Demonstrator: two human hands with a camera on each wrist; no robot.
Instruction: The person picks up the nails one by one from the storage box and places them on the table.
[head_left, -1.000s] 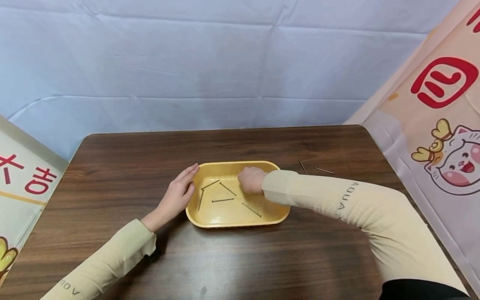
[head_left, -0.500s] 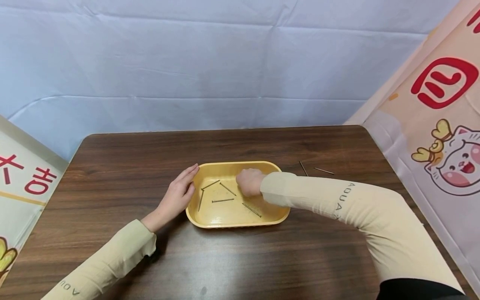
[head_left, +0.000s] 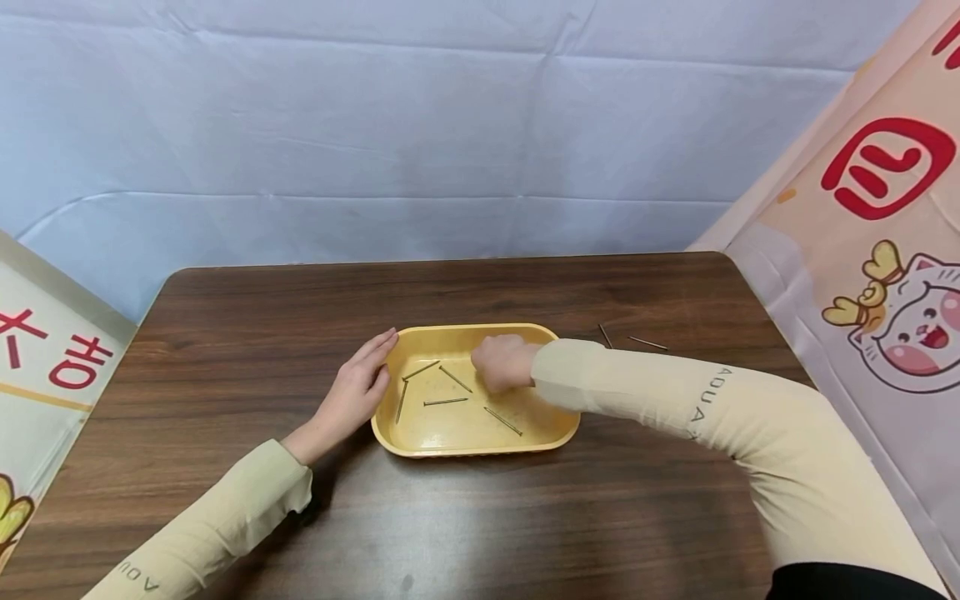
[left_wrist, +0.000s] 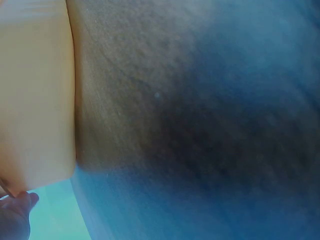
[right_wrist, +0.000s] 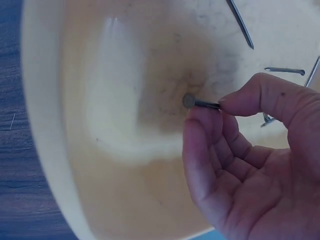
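Note:
A yellow plastic tray point(head_left: 472, 448) sits on the table with several loose metal nails point(head_left: 446, 402) lying in its left and middle part. My left hand point(head_left: 352, 390) rests against the tray's left rim, fingers fairly straight. In the left wrist view only part of that hand point(left_wrist: 15, 217) shows, beside the tray wall point(left_wrist: 37, 100). Inside the tray, on its right side, my right hand point(head_left: 502, 362) reaches down. The right wrist view shows its thumb and fingers pinching a nail point(right_wrist: 200, 103), whose flat head points away from the palm.
Two more nails lie on the dark wood table point(head_left: 480, 533) right of the tray, one slanted point(head_left: 605, 336) and one flatter point(head_left: 647, 342) behind the right sleeve point(head_left: 675, 392). A pale cloth backdrop point(head_left: 450, 150) hangs behind the table, and printed banners flank it.
The right forearm dips slightly towards the left and then shifts back right. My right hand stays low in the tray. The left hand, tray and loose nails look unmoved.

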